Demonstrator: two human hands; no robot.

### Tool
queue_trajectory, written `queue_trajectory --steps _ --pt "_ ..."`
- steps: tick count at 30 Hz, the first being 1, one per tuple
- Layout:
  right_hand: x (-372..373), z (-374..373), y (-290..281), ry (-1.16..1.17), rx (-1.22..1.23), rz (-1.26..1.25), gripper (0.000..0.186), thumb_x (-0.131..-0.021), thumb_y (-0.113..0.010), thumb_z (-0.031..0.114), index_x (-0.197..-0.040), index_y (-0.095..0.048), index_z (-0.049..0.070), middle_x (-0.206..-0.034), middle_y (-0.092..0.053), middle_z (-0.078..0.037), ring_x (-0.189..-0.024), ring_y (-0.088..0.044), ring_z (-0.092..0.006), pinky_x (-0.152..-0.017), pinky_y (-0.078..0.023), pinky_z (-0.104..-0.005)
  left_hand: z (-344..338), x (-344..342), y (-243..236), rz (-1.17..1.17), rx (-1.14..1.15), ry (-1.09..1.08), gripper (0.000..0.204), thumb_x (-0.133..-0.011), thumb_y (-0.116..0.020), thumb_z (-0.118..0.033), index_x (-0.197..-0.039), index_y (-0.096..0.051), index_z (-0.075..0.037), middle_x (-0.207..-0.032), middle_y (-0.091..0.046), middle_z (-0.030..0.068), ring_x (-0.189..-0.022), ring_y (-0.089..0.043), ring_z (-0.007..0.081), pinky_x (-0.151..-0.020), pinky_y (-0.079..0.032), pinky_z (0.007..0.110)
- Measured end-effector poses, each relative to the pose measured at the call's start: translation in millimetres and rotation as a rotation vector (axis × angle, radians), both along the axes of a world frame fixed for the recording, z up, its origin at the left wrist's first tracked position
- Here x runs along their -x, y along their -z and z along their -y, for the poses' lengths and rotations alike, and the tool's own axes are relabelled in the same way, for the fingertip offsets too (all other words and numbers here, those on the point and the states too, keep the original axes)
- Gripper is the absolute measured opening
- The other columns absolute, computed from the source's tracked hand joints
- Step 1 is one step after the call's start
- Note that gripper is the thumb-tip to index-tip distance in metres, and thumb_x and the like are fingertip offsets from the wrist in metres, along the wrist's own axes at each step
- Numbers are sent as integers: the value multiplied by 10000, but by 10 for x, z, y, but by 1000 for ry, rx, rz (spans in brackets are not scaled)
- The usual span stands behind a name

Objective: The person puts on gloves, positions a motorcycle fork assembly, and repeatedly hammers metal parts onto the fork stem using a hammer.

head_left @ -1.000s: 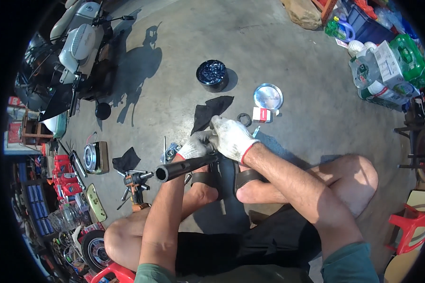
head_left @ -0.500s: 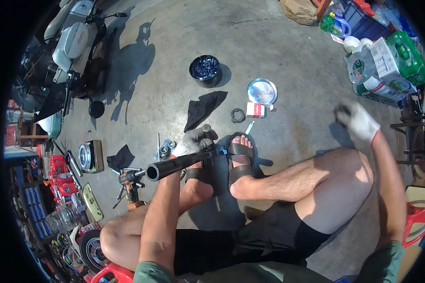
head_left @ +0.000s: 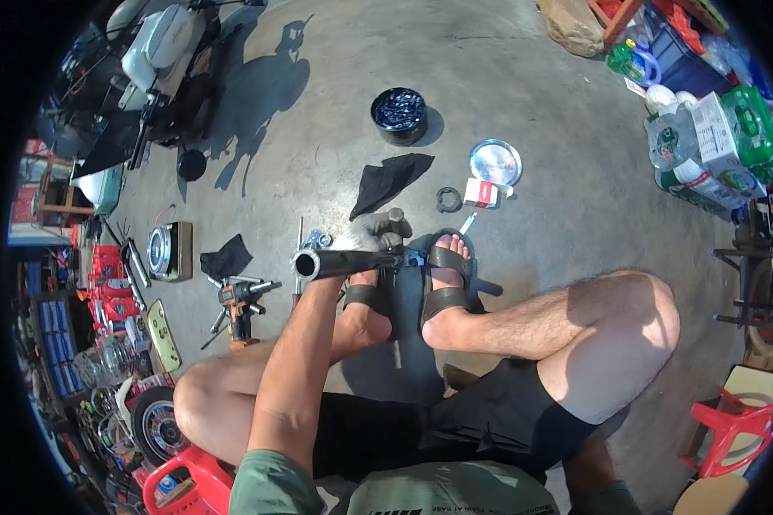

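My left hand [head_left: 362, 233], in a white work glove with a dark grey palm, is closed round a black metal tube [head_left: 348, 263] and holds it above my feet. The tube's open round end faces up toward me at the left. A grey metal stub [head_left: 396, 215] sticks up by the fingers, though I cannot make out how it joins the tube. A blue part [head_left: 415, 257] shows at the tube's right end, beside my right sandal. My right hand is out of sight; only that arm shows at the lower edge, beyond the thigh.
Ahead stand a tub of dark blue grease [head_left: 399, 112], a black cloth [head_left: 391, 183], a round metal lid [head_left: 496, 163], a small red-and-white box [head_left: 481, 193] and a dark ring [head_left: 448, 200]. An orange-and-black power tool [head_left: 237, 300] is at left, a motorcycle [head_left: 159, 51] beyond, bottle packs [head_left: 704, 146] at right.
My right hand has drawn back from the right side, out of sight past my thigh. The tube in my left hand has swung so its open end sits higher and further right.
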State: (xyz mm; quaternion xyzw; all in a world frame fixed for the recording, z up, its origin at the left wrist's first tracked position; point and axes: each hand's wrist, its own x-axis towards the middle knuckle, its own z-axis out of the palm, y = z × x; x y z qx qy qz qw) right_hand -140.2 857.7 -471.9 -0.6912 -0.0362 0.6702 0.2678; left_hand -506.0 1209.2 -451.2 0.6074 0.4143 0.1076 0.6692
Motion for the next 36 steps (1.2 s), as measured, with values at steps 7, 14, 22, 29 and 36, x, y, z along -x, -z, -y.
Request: queue_trajectory --steps 7,14,22,29,36 --pt "-157 -149 -720 424 -106 -164 318 -892 -677 259 -1116 -700 34 -1034 -734 -132 -901 -695 -308 -832 -558 -408 30 -44 -103 -43 -195 153 112 -885 -644 -54 -997 -644 -36 -866 -587 -30 -755 -520 113 -691 -461 305" --pt "-1435 -430 -2307 273 -710 338 411 -916 -715 328 -1228 -648 69 -861 -623 14 -720 -589 -88 -590 -470 -213 25 48 -18 9 -198 119 135 -908 -681 -136 -1014 -641 -61 -886 -570 -43 -849 -504 88 -775 -439 257" --pt "-104 -1071 -3065 422 -1048 469 539 -982 -651 261 -1427 -502 -3 -1069 -616 -22 -837 -592 -81 -705 -489 -225 -20 12 236 39 -142 112 64 -960 -621 -86 -1021 -614 -70 -901 -592 -55 -832 -500 57 -732 -450 233" --pt "1144 -1696 -2201 -142 -772 49 454 -870 -715 198 -1258 -565 18 -832 -572 10 -632 -571 -81 -483 -470 -238 -56 269 623 207 -15 9 70 -977 -620 -95 -1042 -614 -123 -910 -588 -71 -831 -525 43 -686 -446 221" --pt "1560 -2222 -2011 -260 -684 18 240 -886 -695 150 -1044 -601 -4 -738 -613 -34 -564 -569 -111 -502 -464 -261 83 36 87 15 -256 63 356 -933 -663 -141 -1284 -643 -88 -1079 -712 92 -935 -655 197 -823 -539 345"
